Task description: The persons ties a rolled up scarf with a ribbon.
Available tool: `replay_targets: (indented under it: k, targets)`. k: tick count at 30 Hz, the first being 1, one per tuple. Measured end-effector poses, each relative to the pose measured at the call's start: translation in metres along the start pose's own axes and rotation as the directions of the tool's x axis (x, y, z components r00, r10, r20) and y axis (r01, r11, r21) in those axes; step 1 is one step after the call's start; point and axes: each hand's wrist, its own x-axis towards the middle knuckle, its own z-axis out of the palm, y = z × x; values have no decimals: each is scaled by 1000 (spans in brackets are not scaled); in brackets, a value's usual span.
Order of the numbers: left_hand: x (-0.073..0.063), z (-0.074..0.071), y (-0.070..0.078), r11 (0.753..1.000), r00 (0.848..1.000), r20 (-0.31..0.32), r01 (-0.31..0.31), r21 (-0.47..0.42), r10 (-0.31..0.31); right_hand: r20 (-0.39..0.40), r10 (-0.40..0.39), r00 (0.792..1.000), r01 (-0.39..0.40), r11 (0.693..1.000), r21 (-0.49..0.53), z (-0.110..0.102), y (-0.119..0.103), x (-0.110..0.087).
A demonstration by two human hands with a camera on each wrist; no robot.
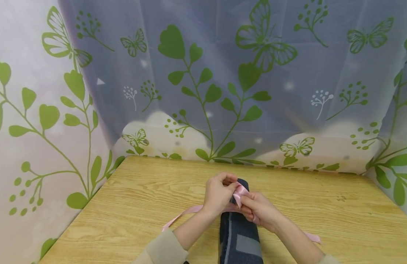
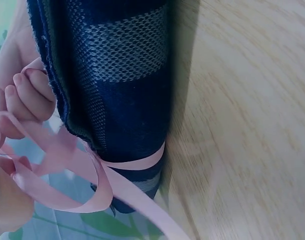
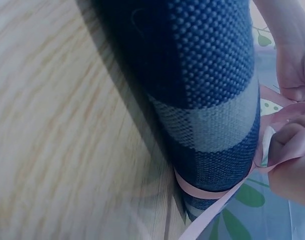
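A rolled navy cloth (image 1: 241,238) with grey blocks lies lengthwise on the table. Pink satin ribbon (image 2: 137,197) wraps round the far part of the roll, and its loose loops rise above it. My left hand (image 1: 218,194) pinches a ribbon loop between thumb and fingers, on the upper left of the roll. Just across from it, my right hand (image 1: 263,212) also pinches the ribbon, thumb on top, at the roll's right side. In the left wrist view, the ribbon crosses itself between the hands. Whether a knot lies beneath the fingers cannot be made out.
One ribbon tail (image 1: 177,218) trails over the wooden table (image 1: 150,190) to the left; another ribbon end (image 1: 312,237) lies to the right, past my forearm. A curtain (image 1: 210,110) printed with leaves and butterflies hangs behind the table's far edge.
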Motion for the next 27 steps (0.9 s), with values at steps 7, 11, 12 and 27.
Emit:
replay_targets:
  k: [7, 11, 12, 27]
  targets:
    - [-1, -1, -4, 1000, 1000, 9, -19, 10, 19, -170, -5, 985, -21, 988, -151, 5, -3, -1]
    - [-2, -2, -3, 1000, 1000, 15, -17, 21, 17, -289, -18, 957, -62, 962, -265, 7, -6, -2]
    - [-2, -2, -3, 1000, 1000, 18, -15, 20, 14, -310, -26, 950, -66, 956, -285, 8, -6, -1]
    - [-4, 0, -2, 999, 998, 59, -8, 41, 6, -439, -400, 805, 61, 791, -608, 8, -3, 3]
